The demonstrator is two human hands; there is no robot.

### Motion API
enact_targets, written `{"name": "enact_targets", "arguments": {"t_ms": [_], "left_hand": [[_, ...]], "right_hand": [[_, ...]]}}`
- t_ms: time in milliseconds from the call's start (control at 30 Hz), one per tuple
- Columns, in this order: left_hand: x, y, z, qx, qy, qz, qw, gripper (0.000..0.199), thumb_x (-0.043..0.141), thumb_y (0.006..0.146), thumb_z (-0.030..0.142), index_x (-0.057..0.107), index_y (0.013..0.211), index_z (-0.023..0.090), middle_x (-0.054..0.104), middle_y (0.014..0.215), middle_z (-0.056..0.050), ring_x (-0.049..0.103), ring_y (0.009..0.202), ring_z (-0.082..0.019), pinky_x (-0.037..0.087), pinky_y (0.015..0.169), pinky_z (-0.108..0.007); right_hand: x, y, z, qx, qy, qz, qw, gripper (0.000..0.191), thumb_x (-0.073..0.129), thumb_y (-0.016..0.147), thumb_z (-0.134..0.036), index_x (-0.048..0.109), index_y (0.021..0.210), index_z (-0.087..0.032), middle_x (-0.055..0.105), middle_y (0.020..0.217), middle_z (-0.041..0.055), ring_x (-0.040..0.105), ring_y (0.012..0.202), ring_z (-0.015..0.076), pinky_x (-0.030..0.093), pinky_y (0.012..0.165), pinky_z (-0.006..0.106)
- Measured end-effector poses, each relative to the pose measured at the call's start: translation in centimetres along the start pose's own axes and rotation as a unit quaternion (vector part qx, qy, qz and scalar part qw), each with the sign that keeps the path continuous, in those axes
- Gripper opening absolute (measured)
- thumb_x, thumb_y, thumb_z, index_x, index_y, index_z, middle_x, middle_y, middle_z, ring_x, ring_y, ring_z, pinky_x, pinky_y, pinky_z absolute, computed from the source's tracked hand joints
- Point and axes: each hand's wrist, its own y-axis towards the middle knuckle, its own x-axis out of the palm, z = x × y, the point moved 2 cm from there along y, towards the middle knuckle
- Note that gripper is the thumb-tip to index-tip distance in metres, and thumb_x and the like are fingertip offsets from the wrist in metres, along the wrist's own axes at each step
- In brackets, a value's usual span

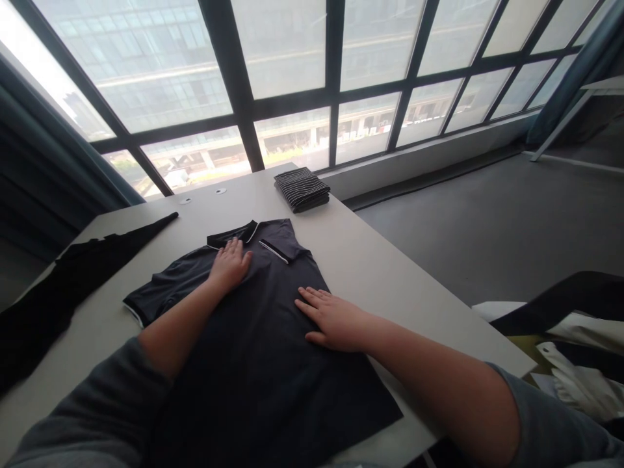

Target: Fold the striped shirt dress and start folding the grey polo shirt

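A dark navy polo shirt (253,351) lies spread on the white table (351,247), its white-edged collar toward the window. One short sleeve reaches out to the left; the right one is folded in over the chest. Just below the collar, my left hand (230,265) rests flat on the shirt with fingers extended. My right hand (336,320) lies palm down near the shirt's right side edge, fingers stretched and slightly apart. Neither hand grips the cloth. My forearms cover parts of the shirt's lower body.
Folded striped cloth (302,188) sits in a stack at the table's far edge. A black garment (63,292) lies along the left side. Beyond the right edge is a heap of clothes (580,370). Two round grommets (221,191) mark the far tabletop, before the windows.
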Motion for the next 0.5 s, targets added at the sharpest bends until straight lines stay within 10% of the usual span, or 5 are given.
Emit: {"name": "enact_targets", "arguments": {"t_ms": [233,500], "left_hand": [[-2.1,-13.1,-20.2,-0.277,-0.020,0.071,0.958,0.071,0.030,0.102,0.051,0.048,0.157,0.009,0.048,0.160,-0.025,0.044,0.150,-0.040,0.037,0.124,-0.052],[-1.6,-14.5,-21.5,-0.322,-0.060,0.084,0.941,0.075,0.038,0.100,0.058,0.041,0.162,0.015,0.053,0.157,-0.020,0.051,0.144,-0.038,0.041,0.119,-0.050]], "right_hand": [[0.1,0.1,0.8,0.002,-0.005,0.019,1.000,0.078,0.064,0.097,-0.050,0.044,0.163,-0.014,0.024,0.173,0.0165,0.027,0.160,0.0353,0.027,0.131,0.051],[-0.9,2.7,-1.2,-0.022,-0.059,0.080,0.995,0.053,0.056,0.103,-0.042,0.062,0.149,-0.017,0.052,0.160,0.0146,0.040,0.155,0.0338,0.035,0.128,0.053]]}}
